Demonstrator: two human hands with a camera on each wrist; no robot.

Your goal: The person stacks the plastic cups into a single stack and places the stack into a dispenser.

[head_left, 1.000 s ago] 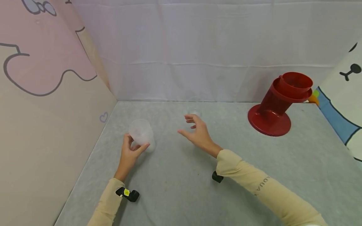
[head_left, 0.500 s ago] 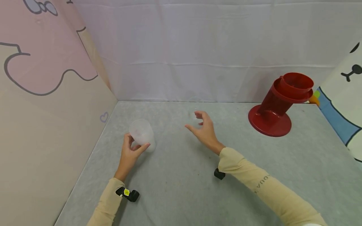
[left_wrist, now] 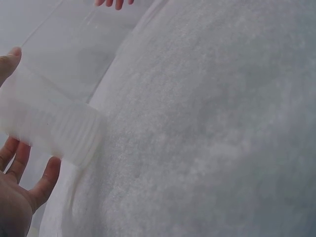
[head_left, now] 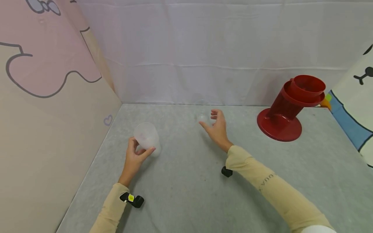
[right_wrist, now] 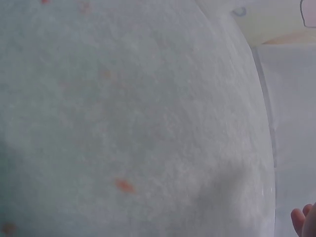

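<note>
- Left hand: grips a frosted plastic cup at its lower part, thumb on one side and fingers curled round the other; the left wrist view shows the thumb tip and fingers around the cup's ribbed wall.
- Frosted plastic cup: translucent white, tilted with its mouth toward the camera, base on or just above the grey table cover, at the left of the table near the pink and beige side panel.
- Right hand: open, fingers spread and loosely bent, holding nothing; it reaches toward the back of the table.
- Clear cup: very faint, standing near the back wall, just beside the right hand's fingertips; contact cannot be told.
- Red funnel-shaped stand: leaning, round base on the table, at the back right, well apart from both hands.
- White cloth backdrop: hangs behind the table.
</note>
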